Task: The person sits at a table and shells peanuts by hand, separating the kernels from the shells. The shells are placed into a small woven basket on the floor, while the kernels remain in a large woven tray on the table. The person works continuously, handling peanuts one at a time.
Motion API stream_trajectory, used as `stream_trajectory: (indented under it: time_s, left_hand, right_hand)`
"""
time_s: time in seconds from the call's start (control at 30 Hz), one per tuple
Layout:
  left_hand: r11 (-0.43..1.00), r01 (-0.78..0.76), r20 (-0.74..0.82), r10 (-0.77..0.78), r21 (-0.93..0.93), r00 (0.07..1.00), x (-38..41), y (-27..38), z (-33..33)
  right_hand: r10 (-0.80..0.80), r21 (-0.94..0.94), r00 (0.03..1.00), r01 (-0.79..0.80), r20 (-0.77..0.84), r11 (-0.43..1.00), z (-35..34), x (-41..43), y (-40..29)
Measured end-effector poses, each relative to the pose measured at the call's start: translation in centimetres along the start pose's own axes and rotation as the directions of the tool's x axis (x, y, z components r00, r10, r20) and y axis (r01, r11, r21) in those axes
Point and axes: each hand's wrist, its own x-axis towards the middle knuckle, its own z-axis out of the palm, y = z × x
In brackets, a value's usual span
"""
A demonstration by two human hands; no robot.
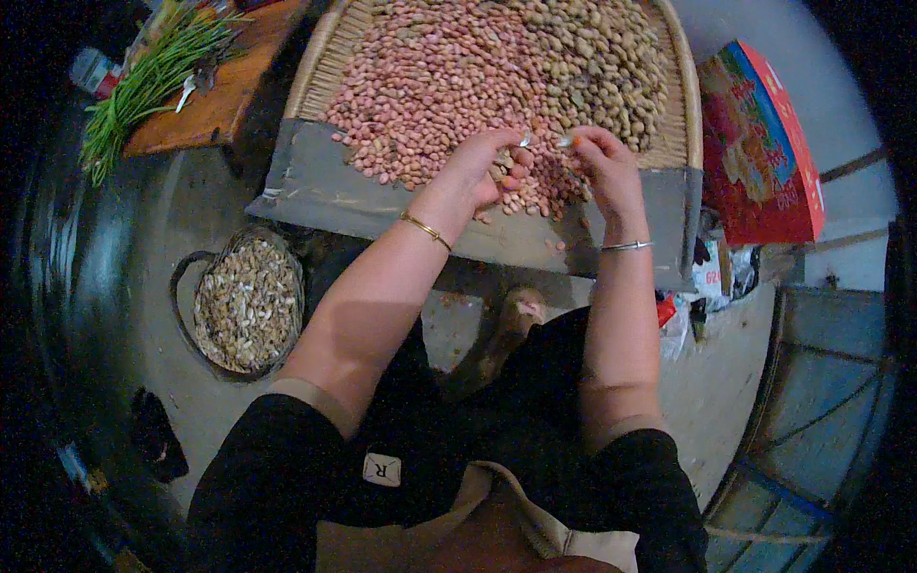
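My left hand (pixel 496 168) is curled around several unshelled peanuts (pixel 503 162), above the front of a woven winnowing tray (pixel 304 89). A shiny pale bit shows at its thumb tip, a nail or a piece of shell. To its right, my right hand (pixel 609 161) has its thumb and fingers pinched together, with a small whitish bit at the tips. Whether it grips anything is too blurred to tell. Pink shelled peanuts (pixel 430 79) cover the left and middle of the tray. Unshelled peanuts (pixel 609 64) are heaped on its right side.
A handled basket (pixel 185 315) of empty peanut shells (pixel 247 308) stands on the floor at left. Green stalks (pixel 143 97) lie on a wooden table (pixel 236 93). A red printed box (pixel 766 143) and plastic bags (pixel 716 279) are on the right.
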Motion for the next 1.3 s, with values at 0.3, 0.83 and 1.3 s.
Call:
stream_trajectory:
  time_s: [0.3, 0.83, 1.3]
  left_hand:
    - [0.978, 0.018, 0.157, 0.015, -0.206, 0.987, 0.2, -1.2, 0.0]
    - [0.980, -0.196, -0.063, 0.194, -0.035, 0.979, -0.4, -1.0, 0.6]
    - [0.561, -0.558, 0.231, 0.547, 0.612, 0.804, -0.3, -2.1, 2.1]
  right_hand:
    - [-0.122, -0.748, 0.981, -0.033, -0.152, 0.662, -6.4, -0.5, 3.5]
    - [-0.201, -0.895, 0.973, -0.014, -0.115, 0.445, -3.3, -0.1, 4.9]
    - [0.213, 0.339, 0.966, -0.252, 0.146, 0.907, 0.7, -2.2, 0.6]
